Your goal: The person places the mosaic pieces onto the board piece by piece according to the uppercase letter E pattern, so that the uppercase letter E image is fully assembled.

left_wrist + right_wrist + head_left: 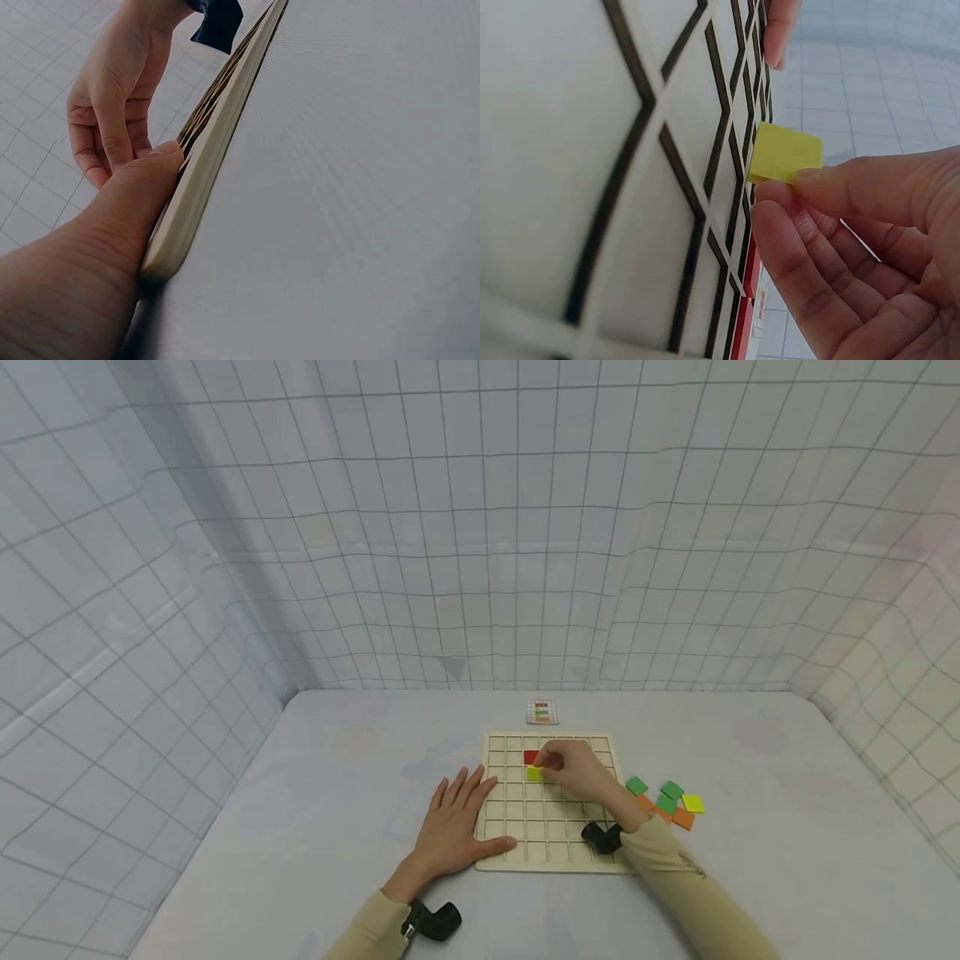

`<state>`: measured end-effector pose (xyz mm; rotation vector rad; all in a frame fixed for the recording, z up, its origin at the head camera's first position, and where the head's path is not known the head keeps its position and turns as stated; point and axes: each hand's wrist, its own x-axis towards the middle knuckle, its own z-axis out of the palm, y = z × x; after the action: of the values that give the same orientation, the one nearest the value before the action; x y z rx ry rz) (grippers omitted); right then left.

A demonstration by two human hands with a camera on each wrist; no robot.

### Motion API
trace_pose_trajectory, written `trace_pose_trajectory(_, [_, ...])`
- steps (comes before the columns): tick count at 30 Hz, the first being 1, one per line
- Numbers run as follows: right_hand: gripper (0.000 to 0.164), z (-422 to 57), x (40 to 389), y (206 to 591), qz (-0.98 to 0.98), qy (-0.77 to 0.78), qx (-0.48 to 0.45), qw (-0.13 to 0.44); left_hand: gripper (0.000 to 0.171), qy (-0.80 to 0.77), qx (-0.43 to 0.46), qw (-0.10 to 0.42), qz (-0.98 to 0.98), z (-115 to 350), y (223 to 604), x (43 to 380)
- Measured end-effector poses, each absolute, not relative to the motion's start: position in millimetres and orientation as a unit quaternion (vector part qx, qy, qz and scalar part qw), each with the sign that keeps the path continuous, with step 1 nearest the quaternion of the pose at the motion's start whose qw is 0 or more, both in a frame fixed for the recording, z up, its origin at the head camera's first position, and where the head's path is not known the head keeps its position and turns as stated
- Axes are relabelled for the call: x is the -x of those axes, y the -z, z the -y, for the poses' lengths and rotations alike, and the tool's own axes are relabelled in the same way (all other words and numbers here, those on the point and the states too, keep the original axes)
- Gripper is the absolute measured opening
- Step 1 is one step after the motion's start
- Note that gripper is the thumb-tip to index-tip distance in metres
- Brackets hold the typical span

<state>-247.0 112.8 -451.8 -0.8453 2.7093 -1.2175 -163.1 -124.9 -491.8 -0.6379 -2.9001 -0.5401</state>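
Observation:
A pale wooden grid board (536,829) lies on the table, its square cells divided by raised strips. My right hand (576,768) is over the upper part of the board and pinches a yellow square tile (786,153) between thumb and fingers. In the right wrist view the tile is tilted close to the grid; whether it touches is hard to tell. Just beyond it a red tile (531,757) sits in a cell, and a second red one shows in the right wrist view. My left hand (452,831) rests spread at the board's left edge, thumb on its lower-left corner.
Right of the board lie loose tiles: several green (637,786) and orange (683,818) ones, plus a yellow spare (693,804). A small card with a coloured grid pattern (542,712) is behind the board. White gridded curtains (480,568) surround the table.

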Motion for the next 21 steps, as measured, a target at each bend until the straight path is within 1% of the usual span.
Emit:
trace_pose_trajectory(7, [0.006, -106.4, 246.5, 452.5, -0.889, 0.374, 0.263, 0.019, 0.092, 0.178, 0.214, 0.066, 0.958, 125.0, 493.9, 163.7])
trace_pose_trajectory(14, [0.011, -107.1, 245.3, 452.7, -0.902, 0.343, 0.262, -0.002, 0.093, 0.174, 0.215, 0.071, 0.958, 125.6, 494.9, 165.1])
trace_pose_trajectory(21, [0.017, -108.8, 245.0, 454.1, -0.905, 0.324, 0.275, 0.003, 0.093, 0.176, 0.214, 0.069, 0.958, 125.7, 493.6, 164.3])
